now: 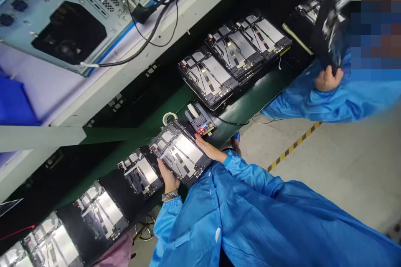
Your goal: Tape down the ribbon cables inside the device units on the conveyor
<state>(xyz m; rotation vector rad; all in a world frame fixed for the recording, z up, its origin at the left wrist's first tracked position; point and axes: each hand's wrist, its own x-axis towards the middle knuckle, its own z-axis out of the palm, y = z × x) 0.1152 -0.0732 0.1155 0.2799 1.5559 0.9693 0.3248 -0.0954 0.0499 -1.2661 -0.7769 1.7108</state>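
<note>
- Assembly-line room, view tilted: dark green workbench (247, 106) runs diagonally, grey floor (328, 167) w/ yellow-black hazard tape (293, 146) to the near right.
- L hand (168, 177): comes from a blue ESD smock sleeve (166, 225), metal-look band at wrist; fingers curl round the near edge of the unit, firm hold.
- R hand (209, 149): lies nearly flat, fingers stretched along the unit's right edge, fingertips close to a small tester box; can't tell if clamped or just resting.
- Open tablet unit (178, 152): held betw both hands on the bench, back open, metal shields & ribbon cables showing.
- Around it: tester box (200, 119) w/ coloured keys just beyond, white tape roll (169, 117) nearby.
- More open tablets: row to the left (140, 173), group of three far right (234, 48).
- Far shelf: PC case (62, 21) w/ black power cable (140, 12).
- Far right: co-worker's hand (328, 79), blue sleeve, on a black bag (332, 29).
</note>
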